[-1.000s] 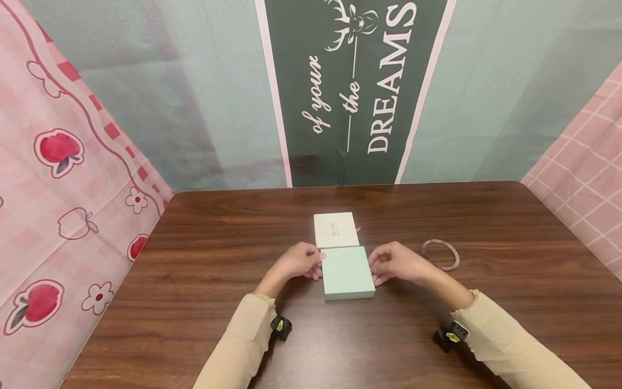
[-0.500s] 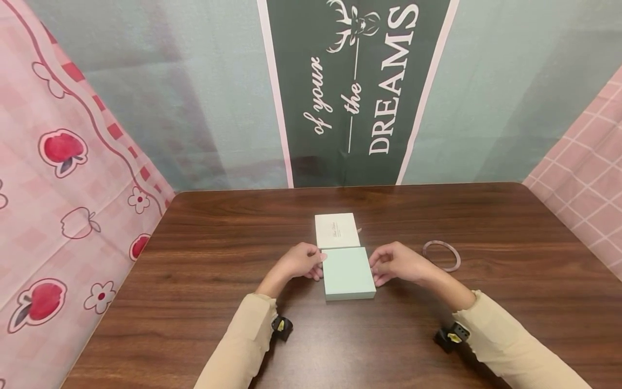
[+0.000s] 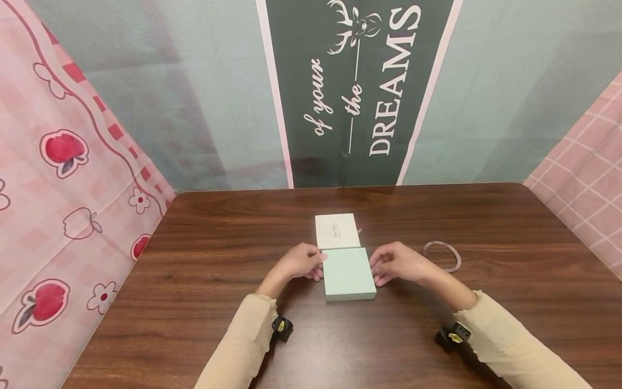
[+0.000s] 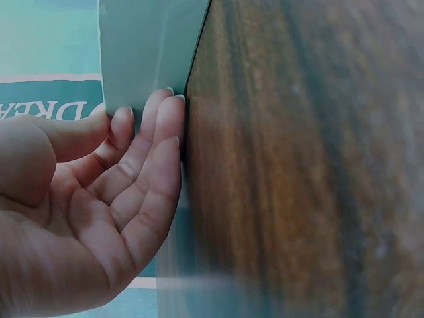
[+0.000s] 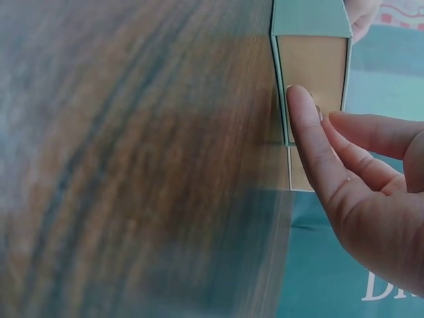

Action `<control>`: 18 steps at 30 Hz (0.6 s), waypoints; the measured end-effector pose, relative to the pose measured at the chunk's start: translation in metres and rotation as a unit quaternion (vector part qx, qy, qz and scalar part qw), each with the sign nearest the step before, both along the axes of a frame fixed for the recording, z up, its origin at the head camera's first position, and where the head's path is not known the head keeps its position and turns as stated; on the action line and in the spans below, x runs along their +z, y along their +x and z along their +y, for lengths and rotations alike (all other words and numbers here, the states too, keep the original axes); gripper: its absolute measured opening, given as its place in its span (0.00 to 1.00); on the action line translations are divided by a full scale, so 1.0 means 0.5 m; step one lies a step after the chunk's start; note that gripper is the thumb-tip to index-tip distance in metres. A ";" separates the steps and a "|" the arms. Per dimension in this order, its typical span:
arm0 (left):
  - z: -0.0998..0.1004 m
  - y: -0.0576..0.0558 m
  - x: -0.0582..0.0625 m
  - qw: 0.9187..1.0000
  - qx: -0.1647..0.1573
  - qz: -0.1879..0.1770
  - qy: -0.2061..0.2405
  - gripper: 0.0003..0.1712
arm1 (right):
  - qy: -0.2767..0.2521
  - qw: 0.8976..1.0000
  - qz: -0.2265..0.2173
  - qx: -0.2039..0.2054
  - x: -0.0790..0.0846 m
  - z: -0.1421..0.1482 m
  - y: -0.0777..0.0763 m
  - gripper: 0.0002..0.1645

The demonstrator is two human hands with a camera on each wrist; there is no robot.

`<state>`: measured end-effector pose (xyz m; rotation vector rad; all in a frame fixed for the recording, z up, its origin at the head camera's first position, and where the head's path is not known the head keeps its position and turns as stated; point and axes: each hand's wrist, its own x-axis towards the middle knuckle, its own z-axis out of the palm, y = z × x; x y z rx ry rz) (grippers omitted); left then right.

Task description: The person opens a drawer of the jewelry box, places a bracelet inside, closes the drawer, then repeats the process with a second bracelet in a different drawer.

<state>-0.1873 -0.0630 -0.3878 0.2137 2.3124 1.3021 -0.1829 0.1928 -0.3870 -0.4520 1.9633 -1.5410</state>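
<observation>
A pale mint-green drawer box point(image 3: 348, 273) lies on the table between both hands. My left hand point(image 3: 299, 261) holds its left end, thumb at the top edge and fingertips against the side; the left wrist view shows the box's green side point(image 4: 149, 56) above the fingers. From the opposite end, my right hand point(image 3: 397, 263) reaches in. In the right wrist view the beige drawer front point(image 5: 318, 63) is flush within the green sleeve, and thumb and finger pinch a small ribbon pull point(image 5: 318, 112) there, mostly covered by the fingers.
Directly behind the green box is a white box point(image 3: 335, 230) with small print and a ribbon tab at its right side. A pale purple bangle point(image 3: 454, 254) lies on the brown wooden table point(image 3: 243, 216), right of the right hand. Printed curtains point(image 3: 194, 97) hang around the table.
</observation>
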 end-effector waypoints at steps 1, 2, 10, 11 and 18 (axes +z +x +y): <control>-0.001 -0.002 0.000 1.000 0.000 0.000 0.001 0.17 | 0.001 1.000 -0.001 -0.001 0.001 0.000 -0.001 0.08; -0.002 -0.003 0.001 1.000 -0.001 0.000 0.002 0.17 | 0.002 1.000 -0.001 -0.002 0.002 -0.001 -0.002 0.08; -0.007 -0.017 0.003 1.000 -0.007 -0.001 0.002 0.17 | 0.006 1.000 -0.010 -0.012 0.011 -0.004 -0.011 0.08; -0.008 -0.019 0.003 1.000 -0.007 -0.001 0.001 0.17 | 0.007 1.000 -0.009 -0.012 0.013 -0.004 -0.012 0.08; -0.013 -0.030 0.009 1.000 -0.013 0.000 -0.005 0.17 | 0.009 1.000 -0.008 -0.020 0.027 -0.004 -0.019 0.10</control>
